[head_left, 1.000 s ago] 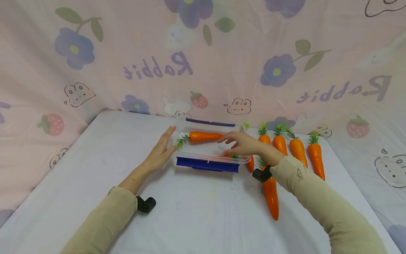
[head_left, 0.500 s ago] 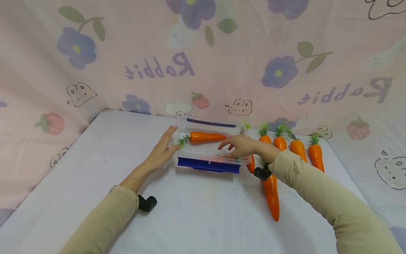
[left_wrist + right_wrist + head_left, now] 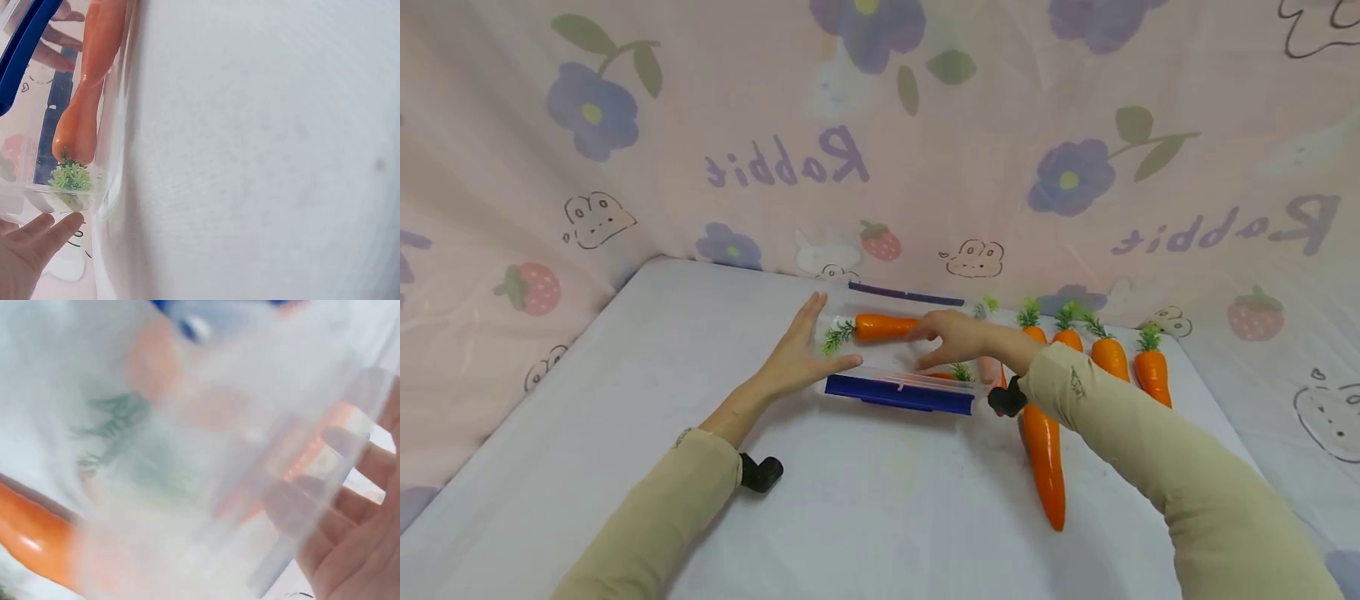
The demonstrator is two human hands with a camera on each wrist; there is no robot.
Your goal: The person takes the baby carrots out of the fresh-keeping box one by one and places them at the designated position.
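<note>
A clear plastic box with blue latch flaps (image 3: 898, 394) stands on the white table. Inside it lies a carrot (image 3: 880, 327) with its green top to the left; another carrot (image 3: 942, 376) lies along the near wall. My left hand (image 3: 797, 354) is at the box's left end, fingers straight and thumb spread over the near left corner. My right hand (image 3: 953, 342) reaches over the right end, its loosely bent fingers inside the box by the first carrot's tip; I see no grip on it. The right wrist view is blurred, with the right hand (image 3: 356, 531) at the clear wall.
Right of the box several carrots lie in a row, among them one carrot (image 3: 1108, 357) and the outermost carrot (image 3: 1152, 375). A long carrot (image 3: 1043, 467) points toward me under the right forearm. A printed curtain (image 3: 775, 83) hangs behind the table (image 3: 850, 517).
My left thumb has spread away from the fingers, over the box's near left corner. The right hand has shifted slightly within the box. The head view has turned slightly left.
</note>
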